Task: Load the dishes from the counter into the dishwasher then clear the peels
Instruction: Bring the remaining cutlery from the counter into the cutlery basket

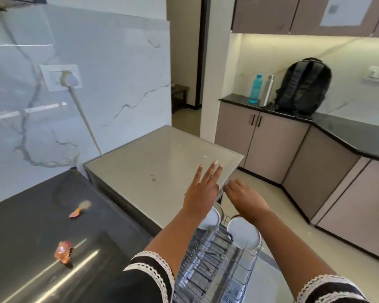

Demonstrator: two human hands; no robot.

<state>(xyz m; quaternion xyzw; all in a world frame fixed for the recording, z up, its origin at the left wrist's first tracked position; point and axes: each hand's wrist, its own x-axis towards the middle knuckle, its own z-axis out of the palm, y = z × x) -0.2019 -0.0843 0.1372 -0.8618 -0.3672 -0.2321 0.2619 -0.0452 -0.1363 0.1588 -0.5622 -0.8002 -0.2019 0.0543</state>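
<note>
Left hand [202,189] spread flat on the dishwasher top [162,162], steadying; right hand [245,197] seemingly pinching the rack [208,259], fingers hidden.

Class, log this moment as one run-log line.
left hand open | right hand at dishwasher top | plates racked | peels on counter

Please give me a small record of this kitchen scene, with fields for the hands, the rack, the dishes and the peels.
left hand: fingers straight and spread, above the dishwasher top
right hand: near the top's front corner; grip unclear
rack: pulled out below the arms
white dishes: two standing in the rack
peels: two pieces on the black counter
</note>
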